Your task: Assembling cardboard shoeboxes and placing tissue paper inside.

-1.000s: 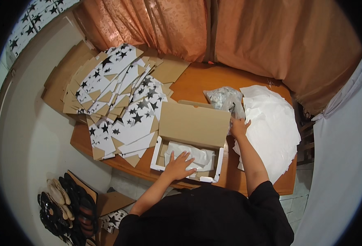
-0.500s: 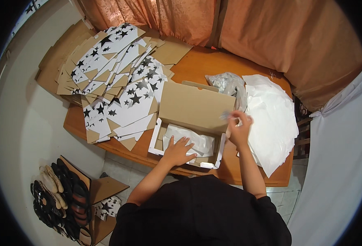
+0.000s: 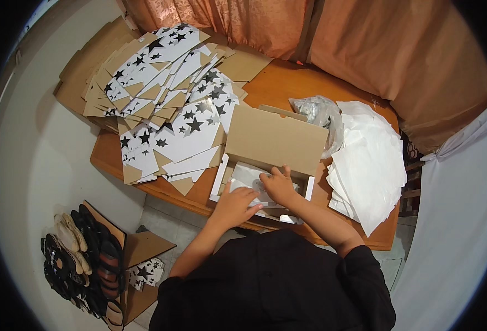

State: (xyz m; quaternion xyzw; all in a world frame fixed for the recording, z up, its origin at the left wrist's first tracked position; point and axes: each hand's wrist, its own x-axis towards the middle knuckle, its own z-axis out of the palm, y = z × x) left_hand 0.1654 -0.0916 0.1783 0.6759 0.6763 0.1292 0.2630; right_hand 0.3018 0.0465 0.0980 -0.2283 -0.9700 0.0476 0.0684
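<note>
An open cardboard box (image 3: 276, 132) stands in front of me, brown inside with white walls and its lid raised at the back. Inside it lies a bundle of white paper (image 3: 246, 175). My left hand (image 3: 233, 205) rests at the box's front left with its fingers stretched out on the paper. Over the middle of the bundle is my right hand (image 3: 279, 186), its fingers bent and drawn together against the paper. What is between those fingers, if anything, is hidden.
Flat star-printed box blanks (image 3: 172, 138) pile up at the left of the wooden table (image 3: 287, 83). Behind the box lies a clear plastic bag (image 3: 320, 113), with a stack of white paper sheets (image 3: 367, 171) to its right. Sandals (image 3: 83, 254) stand on the lower left.
My right hand has come in from the right of the box, where it pinched a small shiny piece, down onto the paper. My left hand stays on the bundle. The view has shifted slightly.
</note>
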